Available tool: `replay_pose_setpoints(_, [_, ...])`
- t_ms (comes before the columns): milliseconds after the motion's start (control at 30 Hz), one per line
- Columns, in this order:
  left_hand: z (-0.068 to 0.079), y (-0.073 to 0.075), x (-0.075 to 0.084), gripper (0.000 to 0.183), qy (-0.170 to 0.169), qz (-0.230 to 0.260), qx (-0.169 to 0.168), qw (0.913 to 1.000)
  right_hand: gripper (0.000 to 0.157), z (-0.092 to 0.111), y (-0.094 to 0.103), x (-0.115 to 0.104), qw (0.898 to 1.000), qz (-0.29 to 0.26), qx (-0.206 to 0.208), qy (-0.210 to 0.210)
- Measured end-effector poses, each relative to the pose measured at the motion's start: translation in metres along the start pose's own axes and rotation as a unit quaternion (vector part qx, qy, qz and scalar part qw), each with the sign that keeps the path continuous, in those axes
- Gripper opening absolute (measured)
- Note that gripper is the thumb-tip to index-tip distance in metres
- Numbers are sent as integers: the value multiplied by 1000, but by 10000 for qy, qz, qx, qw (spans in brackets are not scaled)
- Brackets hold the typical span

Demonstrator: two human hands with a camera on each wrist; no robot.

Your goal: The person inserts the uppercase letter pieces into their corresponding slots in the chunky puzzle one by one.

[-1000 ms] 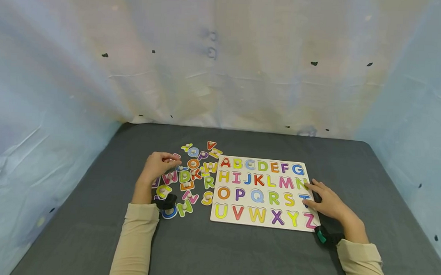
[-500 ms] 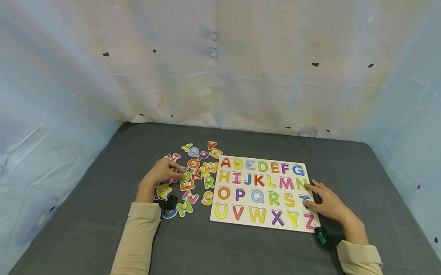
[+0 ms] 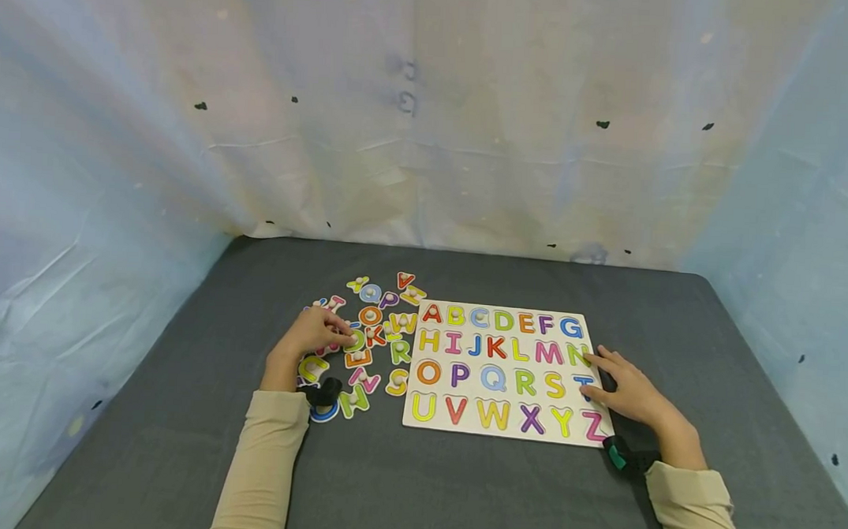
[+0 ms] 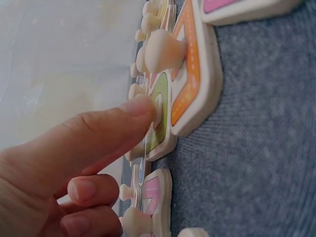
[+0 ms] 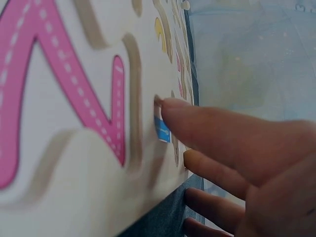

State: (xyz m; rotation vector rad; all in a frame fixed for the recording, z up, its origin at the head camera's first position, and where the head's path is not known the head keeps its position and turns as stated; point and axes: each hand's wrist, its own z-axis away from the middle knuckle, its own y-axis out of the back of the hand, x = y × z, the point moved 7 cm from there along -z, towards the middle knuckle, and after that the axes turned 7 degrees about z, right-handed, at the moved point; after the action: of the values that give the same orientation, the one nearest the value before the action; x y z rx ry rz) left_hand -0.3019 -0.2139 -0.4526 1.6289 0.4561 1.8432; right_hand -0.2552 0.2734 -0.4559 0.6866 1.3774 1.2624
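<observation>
green d piece (image 4: 162, 131) lies on the dark grey cloth (image 3: 514, 489) among other loose letters (image 3: 374, 336), left of the pale board (image 3: 474, 377), with an orange e (image 4: 193, 59) just beside it. the left hand (image 3: 313, 331) pinches its knob (image 4: 158, 111), one finger mostly hidden behind the thumb. the right hand (image 3: 628, 388), fingers spread, rests at the board's right edge, thumb by the blue t (image 5: 162, 130).

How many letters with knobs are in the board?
3: A, B and C, side by side, on the left of the top row. The right hand hides part of the board.
</observation>
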Motion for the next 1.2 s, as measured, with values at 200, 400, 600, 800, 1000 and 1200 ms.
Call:
replay_pose_setpoints(200, [0,0,1,21,32,20,-20,10000,71,1,0,-1,10000,-99,3,-1])
replay_pose_setpoints(400, [1,3,7,22,-158,-141,79,9997,69,1,1,-1,9999,-126,22,-12])
replay_pose_setpoints(600, [3,6,18,23,-243,-179,158,9994,69,1,3,0,9999,-94,69,1])
replay_pose_setpoints(800, [3,5,33,23,-515,-92,277,9982,71,1,4,0,9999,-95,35,-57])
replay_pose_setpoints(1000, [2,-5,52,19,-950,-36,436,9945,71,0,4,0,9999,-104,67,-47])
replay_pose_setpoints(1200, [-1,-24,68,17,-1030,-57,404,9938,70,2,1,-3,9998,-172,136,-8])
